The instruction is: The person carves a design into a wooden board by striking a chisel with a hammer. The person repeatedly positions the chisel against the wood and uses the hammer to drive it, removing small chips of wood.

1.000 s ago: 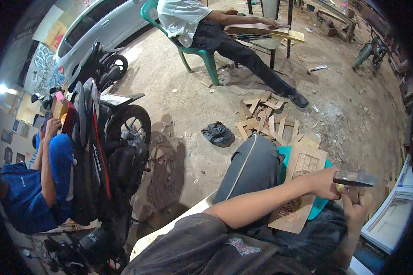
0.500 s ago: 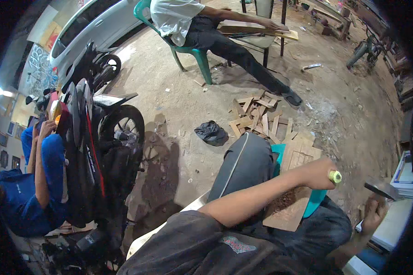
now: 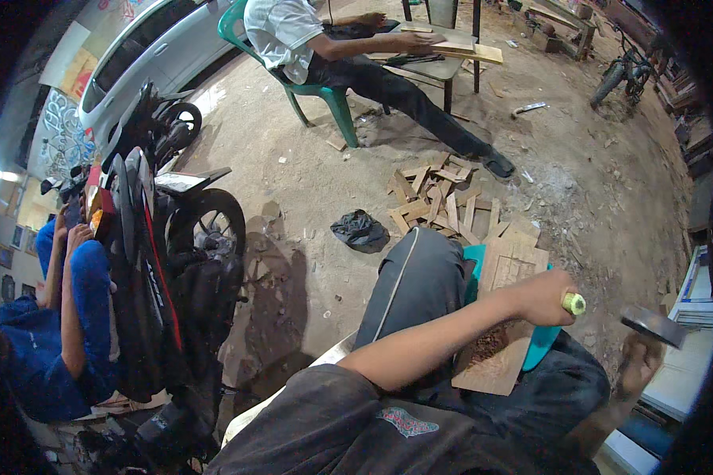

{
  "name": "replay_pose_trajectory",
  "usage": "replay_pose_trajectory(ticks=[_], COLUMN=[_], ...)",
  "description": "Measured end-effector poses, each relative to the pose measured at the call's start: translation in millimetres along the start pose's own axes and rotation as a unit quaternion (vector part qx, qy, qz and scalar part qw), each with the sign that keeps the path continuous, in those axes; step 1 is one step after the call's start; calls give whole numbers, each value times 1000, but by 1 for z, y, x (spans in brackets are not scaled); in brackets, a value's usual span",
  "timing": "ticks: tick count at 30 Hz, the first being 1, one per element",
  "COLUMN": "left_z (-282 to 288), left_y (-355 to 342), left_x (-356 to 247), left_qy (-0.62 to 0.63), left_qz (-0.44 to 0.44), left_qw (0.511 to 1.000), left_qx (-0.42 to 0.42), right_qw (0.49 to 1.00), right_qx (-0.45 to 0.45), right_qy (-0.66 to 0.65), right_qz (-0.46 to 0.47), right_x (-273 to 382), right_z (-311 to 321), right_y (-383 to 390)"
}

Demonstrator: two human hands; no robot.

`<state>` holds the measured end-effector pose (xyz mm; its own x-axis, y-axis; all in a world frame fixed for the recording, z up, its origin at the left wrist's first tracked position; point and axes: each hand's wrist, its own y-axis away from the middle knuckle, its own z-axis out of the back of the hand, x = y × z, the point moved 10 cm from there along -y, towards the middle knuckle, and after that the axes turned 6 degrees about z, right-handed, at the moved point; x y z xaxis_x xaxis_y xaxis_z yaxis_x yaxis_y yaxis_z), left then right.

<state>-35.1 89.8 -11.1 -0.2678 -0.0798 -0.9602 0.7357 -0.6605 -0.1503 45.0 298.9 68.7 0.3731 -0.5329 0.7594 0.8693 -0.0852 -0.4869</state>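
Observation:
A carved wooden board [image 3: 523, 273] lies slanted across my lap, with brown chips [image 3: 483, 347] gathered on its lower half. Under it, a teal panel [image 3: 542, 348] shows at the sides. My left hand [image 3: 540, 296] is wrapped around a chisel [image 3: 575, 304] above the board; only its yellow-green handle end sticks out, and the blade is hidden behind the hand. Off to the right, my right hand [image 3: 640, 362] grips a hammer [image 3: 653, 325], its dark head raised level with the chisel handle and apart from it.
Wood offcuts [image 3: 444, 198] and a black plastic bag [image 3: 360, 230] lie on the ground ahead. A person on a green chair [image 3: 337, 103] handles boards [image 3: 451, 47]. Motorcycles [image 3: 206, 229] and another seated person [image 3: 51, 348] are at left. White stacked panels [image 3: 677, 372] stand close at right.
The view has shifted slightly. The person on the green chair has drawn a hand back along the boards. My hands keep their grips and have hardly moved.

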Motion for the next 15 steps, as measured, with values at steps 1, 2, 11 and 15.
replay_pose_trajectory(ticks=[1, 2, 11, 15], left_z=[-1, 0, 0, -3], left_y=[-1, 0, 2, -2], left_x=[-1, -1, -3, -2], left_qy=[-3, -6, 10, 5], left_qz=[2, 5, -4, 4], left_qw=[1000, 1000, 1000, 1000], left_qx=[1, -2, 4, 9], right_qw=[995, 981, 983, 995], right_qx=[48, 94, 77, 67], right_qy=[82, 164, -160, 76], right_qz=[16, 41, -43, 14], right_x=[5, 10, -43, -32], right_z=[-9, -20, 40, -4], right_y=[-2, -5, 11, 10])
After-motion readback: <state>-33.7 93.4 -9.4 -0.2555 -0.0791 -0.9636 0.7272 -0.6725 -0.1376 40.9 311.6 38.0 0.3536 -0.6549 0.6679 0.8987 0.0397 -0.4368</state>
